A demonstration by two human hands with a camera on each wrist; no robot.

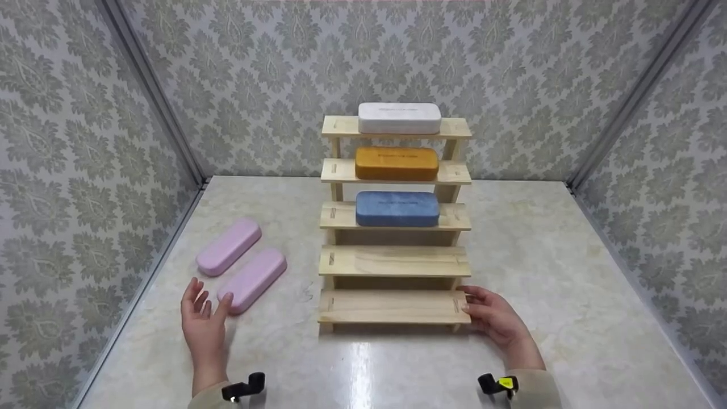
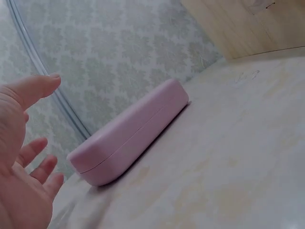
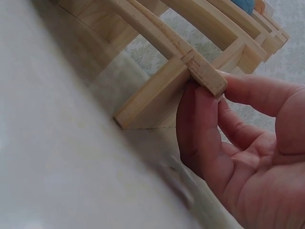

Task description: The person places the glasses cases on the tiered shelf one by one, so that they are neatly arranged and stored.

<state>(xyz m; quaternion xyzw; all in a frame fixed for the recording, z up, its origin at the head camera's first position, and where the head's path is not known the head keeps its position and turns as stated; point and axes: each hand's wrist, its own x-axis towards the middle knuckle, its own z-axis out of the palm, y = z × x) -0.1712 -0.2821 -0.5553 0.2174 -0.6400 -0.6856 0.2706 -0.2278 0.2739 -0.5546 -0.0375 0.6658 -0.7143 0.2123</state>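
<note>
A stepped wooden display rack (image 1: 394, 307) stands on the table. My right hand (image 1: 500, 321) pinches the right end of its lowest board; in the right wrist view the thumb lies on top of the board end (image 3: 209, 78) with fingers beneath. Two pink glasses cases lie slantwise at the left, a farther one (image 1: 228, 247) and a nearer one (image 1: 254, 281). By the near end of the nearer case is my left hand (image 1: 205, 329), fingers spread and loosely bent, holding nothing. The left wrist view shows a gap between this hand (image 2: 24, 157) and a pink case (image 2: 133, 131).
On the rack's upper three steps sit a white case (image 1: 399, 119), an orange case (image 1: 396, 163) and a blue case (image 1: 397, 209), one per step. Patterned walls (image 1: 301, 85) enclose the marble-look table (image 1: 522, 238) at the back and both sides.
</note>
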